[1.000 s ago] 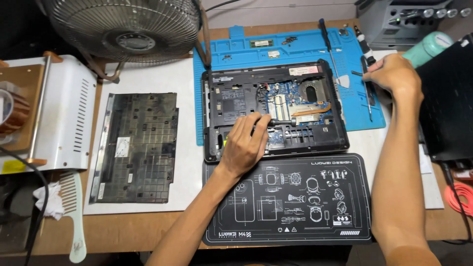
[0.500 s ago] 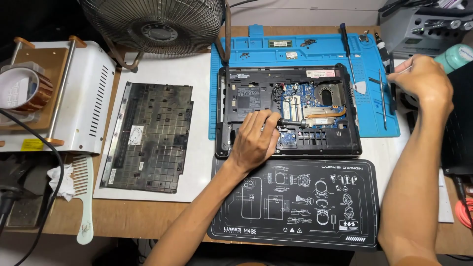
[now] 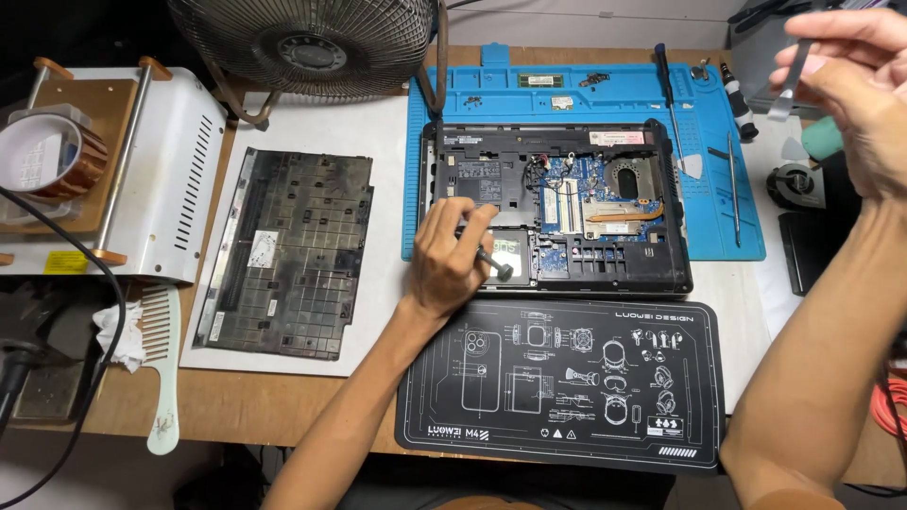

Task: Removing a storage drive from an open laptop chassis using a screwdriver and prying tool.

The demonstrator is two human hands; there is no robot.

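Since half a second ago our right hand [image 3: 855, 90] has lifted away from the blue mat's right edge and now sits raised near the desk's far right corner, while our left hand [image 3: 449, 255] has stayed on the opened laptop [image 3: 557, 203].

From the head camera, we see the right hand's fingers pressed together, pinching a thin metal pry tool [image 3: 789, 90] by its upper end; its flat tip hangs down above the right end of the blue mat [image 3: 567, 94]. The left hand is curled shut around a small dark screwdriver [image 3: 491, 260], whose tip points at the lower middle of the laptop's exposed base, just beside a small green card.

The laptop lies on the blue mat toward the desk's far edge, bottom cover off, with the circuit board and a copper heat pipe [image 3: 624, 212] showing. The removed bottom cover [image 3: 293, 250] lies on a white sheet to the laptop's left, well apart from it. A black mat with white line drawings [image 3: 567, 382] sits at the desk's near edge, touching the laptop's near side. A fan [image 3: 312, 42] stands at the far edge, a white machine [image 3: 161, 179] with a roll of brown tape [image 3: 47, 156] at the left edge, and a pale comb [image 3: 162, 368] near the near left corner.
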